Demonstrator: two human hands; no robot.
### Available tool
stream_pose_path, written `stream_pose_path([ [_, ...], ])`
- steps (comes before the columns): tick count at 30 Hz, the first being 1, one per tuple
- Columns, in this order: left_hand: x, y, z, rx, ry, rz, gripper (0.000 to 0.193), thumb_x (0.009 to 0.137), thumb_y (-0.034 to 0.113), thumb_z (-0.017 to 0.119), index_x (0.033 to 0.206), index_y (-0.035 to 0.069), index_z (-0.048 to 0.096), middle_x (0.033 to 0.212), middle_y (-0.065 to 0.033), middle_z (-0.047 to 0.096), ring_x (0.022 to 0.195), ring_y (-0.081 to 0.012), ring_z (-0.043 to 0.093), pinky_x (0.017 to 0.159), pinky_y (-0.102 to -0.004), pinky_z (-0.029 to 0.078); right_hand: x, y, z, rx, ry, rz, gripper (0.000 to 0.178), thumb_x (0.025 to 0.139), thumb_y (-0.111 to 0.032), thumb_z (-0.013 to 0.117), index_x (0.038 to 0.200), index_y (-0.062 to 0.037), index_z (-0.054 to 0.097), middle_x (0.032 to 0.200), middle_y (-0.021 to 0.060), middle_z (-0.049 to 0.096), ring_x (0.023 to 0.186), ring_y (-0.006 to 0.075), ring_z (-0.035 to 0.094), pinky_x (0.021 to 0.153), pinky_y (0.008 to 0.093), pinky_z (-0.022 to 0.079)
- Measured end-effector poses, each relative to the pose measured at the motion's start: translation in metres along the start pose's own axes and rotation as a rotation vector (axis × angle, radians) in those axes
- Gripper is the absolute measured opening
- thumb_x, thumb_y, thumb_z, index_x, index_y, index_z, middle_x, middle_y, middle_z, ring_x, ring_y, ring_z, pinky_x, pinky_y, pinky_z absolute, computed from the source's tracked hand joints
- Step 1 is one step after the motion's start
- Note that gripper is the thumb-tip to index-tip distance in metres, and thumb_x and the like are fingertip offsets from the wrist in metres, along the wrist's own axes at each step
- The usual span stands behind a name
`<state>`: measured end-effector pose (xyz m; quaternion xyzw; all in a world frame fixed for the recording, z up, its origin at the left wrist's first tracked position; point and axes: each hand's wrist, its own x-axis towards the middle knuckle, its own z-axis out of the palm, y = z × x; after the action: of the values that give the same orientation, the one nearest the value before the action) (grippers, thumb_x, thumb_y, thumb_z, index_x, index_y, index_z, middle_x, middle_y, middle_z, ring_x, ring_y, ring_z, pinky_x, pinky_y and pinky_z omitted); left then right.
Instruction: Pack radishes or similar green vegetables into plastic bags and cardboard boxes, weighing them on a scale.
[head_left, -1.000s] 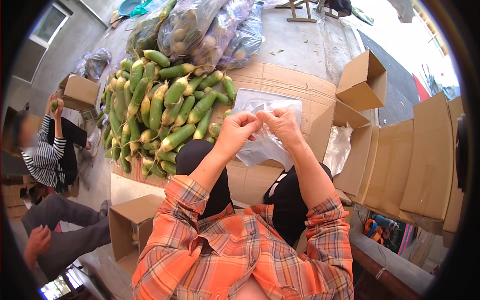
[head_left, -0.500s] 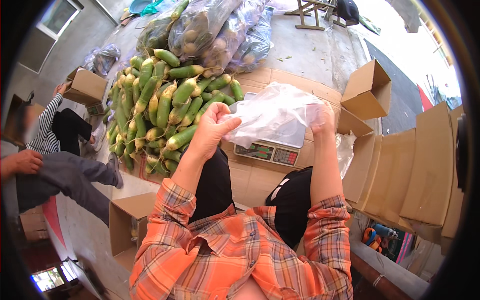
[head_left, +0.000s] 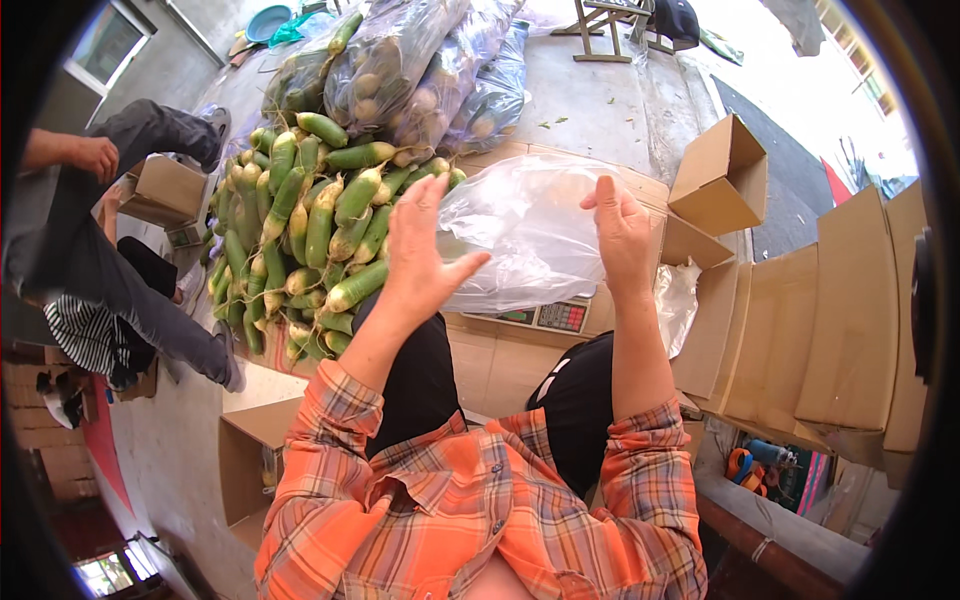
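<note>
A clear plastic bag [head_left: 535, 225] is spread out and puffed up between my hands, covering most of a digital scale whose keypad [head_left: 562, 316] shows at the front edge. My left hand [head_left: 418, 250] is open at the bag's left side, its thumb stretched away from the fingers. At the bag's right edge my right hand [head_left: 622, 235] is raised with its fingers loosely bent and apart; no grip on the plastic shows. Left of the scale lies a large heap of green radishes [head_left: 325, 215].
Filled plastic bags [head_left: 385, 80] stand behind the heap. Open cardboard boxes [head_left: 720, 175] line the right side, with crumpled clear plastic [head_left: 675, 300] beside them. Another box [head_left: 255, 450] sits near left. At left, one person in grey trousers [head_left: 150, 290] steps past another in a striped top [head_left: 85, 335].
The bag has opened out from a gathered bunch and now lies wider over the scale. My left hand's fingers have spread off the plastic. The person at left has stepped farther away.
</note>
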<state>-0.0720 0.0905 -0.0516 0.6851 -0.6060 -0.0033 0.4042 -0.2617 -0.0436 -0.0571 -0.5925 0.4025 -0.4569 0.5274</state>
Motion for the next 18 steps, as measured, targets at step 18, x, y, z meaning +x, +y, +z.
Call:
stream_pose_path([
  [18, 0.044, -0.005, -0.029, -0.291, 0.819, 0.256, 0.029, 0.081, -0.009, 0.04, 0.102, 0.0, 0.058, 0.087, -0.0101, 0.057, 0.081, -0.0224, 0.055, 0.072, -0.0301, 0.043, 0.005, -0.047, -0.067, -0.802, 0.575, -1.034, 0.035, 0.07, 0.001, 0.045, 0.1, -0.0111, 0.061, 0.084, 0.0079, 0.057, 0.075, 0.0263, 0.056, 0.065, 0.0354, 0.046],
])
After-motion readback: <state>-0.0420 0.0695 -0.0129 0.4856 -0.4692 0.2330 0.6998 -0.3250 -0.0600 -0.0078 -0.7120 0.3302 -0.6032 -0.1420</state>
